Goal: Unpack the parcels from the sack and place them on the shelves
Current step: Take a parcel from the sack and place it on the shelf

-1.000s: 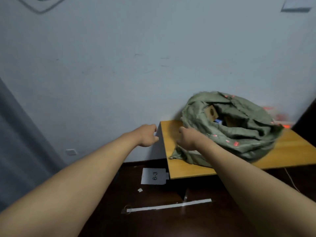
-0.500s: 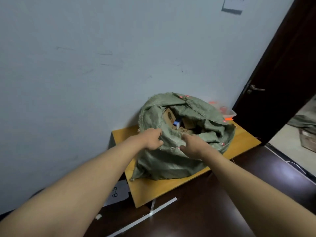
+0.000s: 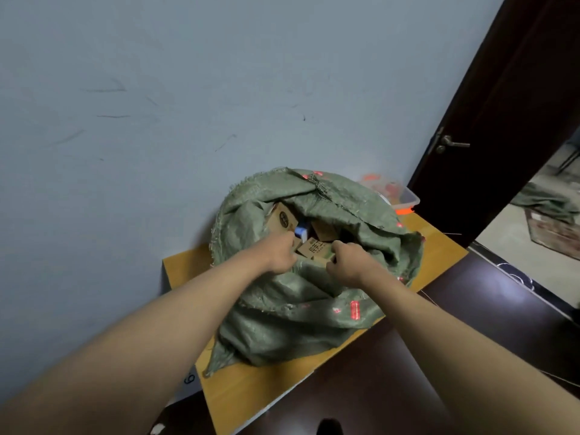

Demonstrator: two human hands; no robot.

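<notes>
A green woven sack lies open on a low wooden table against the wall. Several brown cardboard parcels show in its mouth, one with printed characters and another upright at the back left, with a small blue-and-white box between them. My left hand grips the near left edge of the sack's mouth. My right hand grips the near right edge, its fingers curled over the fabric beside the printed parcel.
A clear plastic tub with orange items sits behind the sack. A dark door with a lever handle stands open at right. The dark floor runs along the table's front; a paper label lies at the table's left.
The view has come closer to the sack. Both hands have moved up from the sack's front fold to the rim of its mouth, and the parcels inside show more.
</notes>
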